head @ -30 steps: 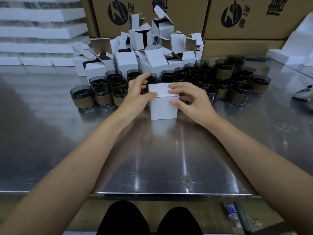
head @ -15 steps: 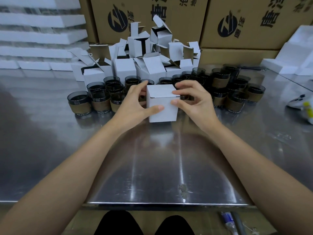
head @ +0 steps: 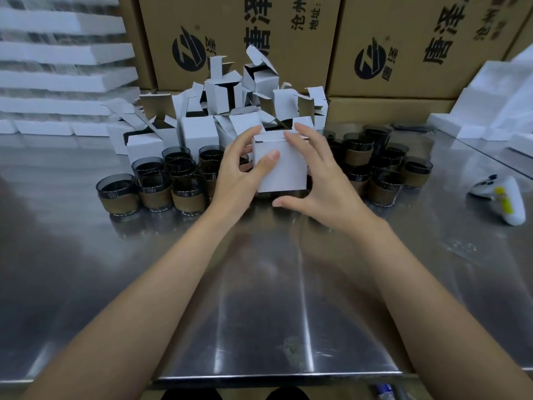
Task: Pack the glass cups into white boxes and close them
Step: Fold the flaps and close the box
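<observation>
A small white box [head: 284, 166] with its lid folded down is held just above the steel table [head: 259, 284], in front of the cups. My left hand [head: 240, 171] grips its left side, thumb across the front face and fingers behind. My right hand [head: 320, 180] holds the right side, fingers over the top edge and thumb under the bottom corner. Several dark glass cups with brown sleeves [head: 155, 189] stand in a row behind and to both sides. A heap of open white boxes [head: 225, 116] lies behind the cups.
Large brown cartons [head: 403, 44] line the back wall. White foam sheets are stacked at far left [head: 57, 67] and foam pieces at far right [head: 496, 99]. A white and yellow handheld device [head: 504, 197] lies on the table to the right.
The box has been lifted off the table and tilted toward me. My right thumb has moved under its bottom corner, and my left thumb now lies across its front.
</observation>
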### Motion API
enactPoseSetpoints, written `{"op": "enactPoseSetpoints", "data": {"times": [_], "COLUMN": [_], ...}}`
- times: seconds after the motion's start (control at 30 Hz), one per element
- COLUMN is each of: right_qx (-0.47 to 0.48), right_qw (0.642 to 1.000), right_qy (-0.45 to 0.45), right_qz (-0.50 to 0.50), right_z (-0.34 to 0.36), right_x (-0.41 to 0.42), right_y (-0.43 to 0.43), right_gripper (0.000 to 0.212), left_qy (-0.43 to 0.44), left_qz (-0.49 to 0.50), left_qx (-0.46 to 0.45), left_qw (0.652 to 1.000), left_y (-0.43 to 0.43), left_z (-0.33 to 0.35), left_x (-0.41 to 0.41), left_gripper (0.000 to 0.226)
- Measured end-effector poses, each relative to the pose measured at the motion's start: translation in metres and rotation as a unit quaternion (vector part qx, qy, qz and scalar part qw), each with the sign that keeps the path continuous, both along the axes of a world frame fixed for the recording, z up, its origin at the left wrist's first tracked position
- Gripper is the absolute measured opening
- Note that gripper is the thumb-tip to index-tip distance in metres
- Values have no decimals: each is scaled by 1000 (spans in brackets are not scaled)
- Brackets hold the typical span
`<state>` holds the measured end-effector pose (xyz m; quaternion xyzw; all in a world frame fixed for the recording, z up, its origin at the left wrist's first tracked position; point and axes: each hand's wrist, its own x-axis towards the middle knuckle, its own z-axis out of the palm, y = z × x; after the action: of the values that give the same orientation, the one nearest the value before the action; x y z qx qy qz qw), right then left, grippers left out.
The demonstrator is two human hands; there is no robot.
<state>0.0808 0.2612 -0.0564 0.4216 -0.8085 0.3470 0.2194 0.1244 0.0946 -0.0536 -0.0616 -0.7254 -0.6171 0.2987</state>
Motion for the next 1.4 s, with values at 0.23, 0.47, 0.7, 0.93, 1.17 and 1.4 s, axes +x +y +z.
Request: {"op": "enactPoseSetpoints", "data": {"times": [0.23,0.47,0.7,0.93,1.17,1.4], "right_qx": [-30,-141,-270,-178,-86,-101], "right_qw": [999,989,958,978,983,968], "right_qy": [1,-46,-32,-49,-156,-231], "right_qz": [-27,-29,-94,-102,-40,-10], "right_z": [8,19,51,76,77,73], "right_x": [-15,-25,-55,-97,-140,-165], "right_y": [19,35,42,43,40,38], "right_gripper": [82,53,12,36,44,52], "left_qy": [1,21,49,81,107,138], "left_qz": [-27,-54,10,44,65,70], "left_qx": [64,54,34,48,23,23], "left_qw": [998,997,998,995,992,988], "left_y": [25,40,63,66,66,62], "left_z": [6,6,20,34,43,33], "left_x": [-24,-45,-81,-115,-140,-146], "left_gripper": [46,48,55,43,17,17]}}
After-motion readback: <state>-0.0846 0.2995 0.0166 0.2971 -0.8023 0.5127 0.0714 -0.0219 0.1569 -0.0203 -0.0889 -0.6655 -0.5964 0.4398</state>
